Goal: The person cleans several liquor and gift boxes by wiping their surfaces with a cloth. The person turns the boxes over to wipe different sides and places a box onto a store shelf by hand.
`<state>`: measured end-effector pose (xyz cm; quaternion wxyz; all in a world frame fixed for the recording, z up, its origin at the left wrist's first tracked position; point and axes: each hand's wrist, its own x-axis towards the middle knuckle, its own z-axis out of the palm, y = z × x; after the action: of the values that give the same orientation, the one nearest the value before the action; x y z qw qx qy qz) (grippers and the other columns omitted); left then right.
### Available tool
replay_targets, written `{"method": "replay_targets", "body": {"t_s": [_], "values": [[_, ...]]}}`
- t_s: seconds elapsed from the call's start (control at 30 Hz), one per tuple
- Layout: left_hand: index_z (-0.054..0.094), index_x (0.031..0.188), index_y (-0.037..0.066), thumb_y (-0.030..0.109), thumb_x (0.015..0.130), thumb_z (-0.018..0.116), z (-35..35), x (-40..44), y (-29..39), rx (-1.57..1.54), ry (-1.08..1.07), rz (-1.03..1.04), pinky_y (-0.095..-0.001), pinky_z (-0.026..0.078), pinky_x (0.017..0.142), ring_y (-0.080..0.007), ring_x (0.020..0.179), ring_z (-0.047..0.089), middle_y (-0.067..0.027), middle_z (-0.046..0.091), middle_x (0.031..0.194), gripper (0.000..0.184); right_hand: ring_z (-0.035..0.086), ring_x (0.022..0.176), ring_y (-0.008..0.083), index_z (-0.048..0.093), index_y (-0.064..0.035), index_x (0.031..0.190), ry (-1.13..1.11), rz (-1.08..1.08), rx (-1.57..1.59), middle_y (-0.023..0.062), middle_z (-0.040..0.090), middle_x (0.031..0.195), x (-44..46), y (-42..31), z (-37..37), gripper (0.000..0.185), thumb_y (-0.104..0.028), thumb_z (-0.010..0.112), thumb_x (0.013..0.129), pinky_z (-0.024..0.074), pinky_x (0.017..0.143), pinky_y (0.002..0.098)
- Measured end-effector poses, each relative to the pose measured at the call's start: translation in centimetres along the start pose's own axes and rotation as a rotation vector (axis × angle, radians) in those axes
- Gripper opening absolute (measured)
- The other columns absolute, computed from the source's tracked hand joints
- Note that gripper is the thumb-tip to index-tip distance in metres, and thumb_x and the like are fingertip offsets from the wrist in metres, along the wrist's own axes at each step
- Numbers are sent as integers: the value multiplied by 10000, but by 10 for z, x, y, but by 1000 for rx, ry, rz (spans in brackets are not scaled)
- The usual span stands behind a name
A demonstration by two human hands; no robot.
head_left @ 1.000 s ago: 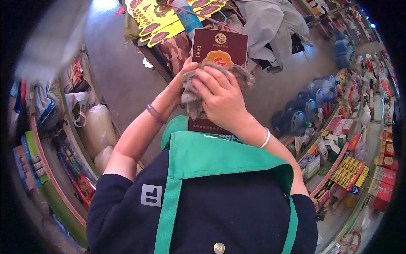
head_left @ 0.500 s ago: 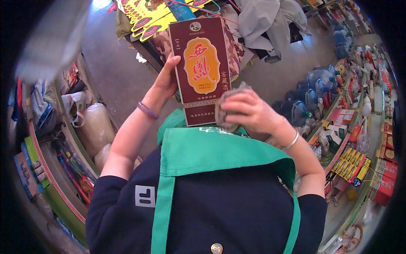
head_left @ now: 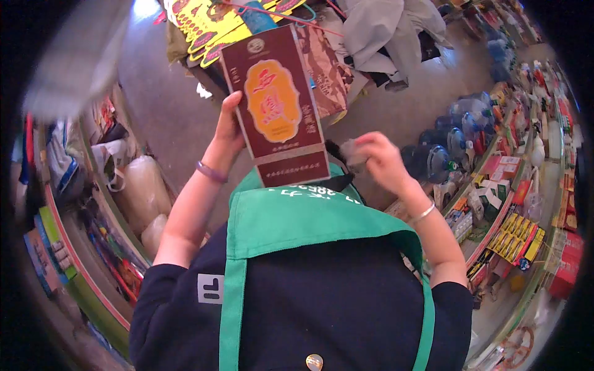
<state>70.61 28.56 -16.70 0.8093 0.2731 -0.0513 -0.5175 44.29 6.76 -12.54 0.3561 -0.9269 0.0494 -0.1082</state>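
Note:
A dark maroon box (head_left: 272,111) with an orange panel and red characters is held up in front of my chest, its top tilted to the left. My left hand (head_left: 230,125) grips its left edge, thumb on the front and the other fingers hidden behind. Right of the box's lower corner, my right hand (head_left: 378,159) is closed on a grey cloth (head_left: 354,154), apart from the box. Just under the box lies the green apron (head_left: 309,219) on my chest.
Yellow printed cards (head_left: 213,28) and grey clothing (head_left: 387,37) lie beyond the box. Shelves of goods (head_left: 513,238) curve along the right, with blue water bottles (head_left: 436,162) beside them. On the left are more shelves and a wrapped roll (head_left: 143,188).
My right hand has come off the box front and moved right with the cloth, uncovering the orange panel. My left hand and the box have shifted left, and the box has tilted.

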Motion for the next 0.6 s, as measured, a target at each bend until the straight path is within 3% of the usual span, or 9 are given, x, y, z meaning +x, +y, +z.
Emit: {"method": "replay_targets", "body": {"t_s": [0.07,0.1,0.2,0.27,0.33,0.4,0.6], "values": [[400,1383,71,559,777,623,9,-7,0,32,-25,42,-451,456,995,-295,1163,549,-147,530,1307,810,599,927,143,563,-25,1110,154,527,718,65,585,1097,5,25,-6,367,51,369,807,504,808,297],[406,1379,75,589,761,626,5,-9,0,40,-49,36,-450,473,972,-292,1145,560,-139,540,1294,833,605,947,163,486,-1,1213,328,595,1024,75,579,1149,19,14,-9,352,-4,408,869,503,838,305],[448,1342,95,677,698,639,12,-16,0,120,-38,-7,-439,528,880,-277,1050,608,-106,587,1212,889,588,1010,168,471,-3,1246,400,684,1369,81,573,1175,57,12,4,345,-79,484,909,485,890,309],[465,1324,101,697,680,643,31,-20,-1,188,-12,-20,-434,536,860,-276,1017,619,-99,601,1180,895,625,999,198,521,-44,1223,416,611,1136,78,612,1153,83,42,41,309,-173,491,945,517,867,353],[484,1306,110,725,652,648,32,-12,-4,238,-27,-20,-428,541,847,-276,1001,624,-100,610,1161,912,618,984,202,512,-29,1233,346,536,1148,99,610,1137,112,54,69,353,-257,489,965,515,852,342],[488,1300,110,737,641,651,30,-6,-7,264,-42,-41,-428,543,843,-275,1006,623,-99,611,1161,924,661,875,216,583,-44,1164,99,679,1744,103,663,1041,125,28,60,364,-325,438,983,555,740,345],[480,1304,105,727,616,691,28,-5,-4,264,-125,-97,-438,540,861,-275,1030,614,-104,600,1174,952,676,789,212,626,-50,1110,98,812,1501,95,690,976,133,-7,34,395,-365,425,982,566,656,334]]}}
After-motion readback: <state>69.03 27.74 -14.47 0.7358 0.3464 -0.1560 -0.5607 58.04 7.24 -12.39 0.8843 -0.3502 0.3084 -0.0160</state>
